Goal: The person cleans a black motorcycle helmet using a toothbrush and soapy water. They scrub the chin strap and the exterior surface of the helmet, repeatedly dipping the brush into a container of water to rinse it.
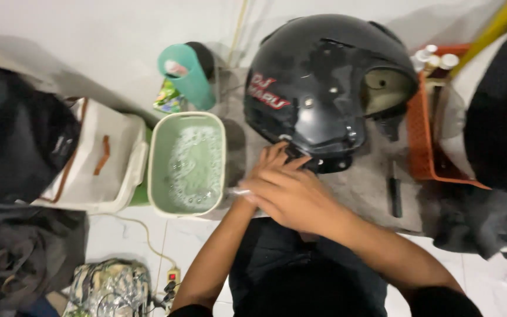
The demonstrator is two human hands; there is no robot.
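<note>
A glossy black helmet (pixel 324 82) with a red sticker rests on a grey surface (pixel 365 188). My two hands overlap at its lower front rim. The fingers of my left hand (pixel 272 157) curl around a dark piece of the rim. My right hand (pixel 291 196) lies over the left, fingers together and pointing left. A small pale object (pixel 236 191) sticks out from its fingertips; I cannot tell what it is. Most of the left palm is hidden under the right hand.
A pale green basin (pixel 158 170) of foamy water stands left of my hands, with a teal cup (pixel 188 73) behind it. A dark-handled tool (pixel 394 189) lies right of the helmet, by an orange basket (pixel 421 147). White bag (pixel 104 158), dark bags, power strip (pixel 171 276) sit at left.
</note>
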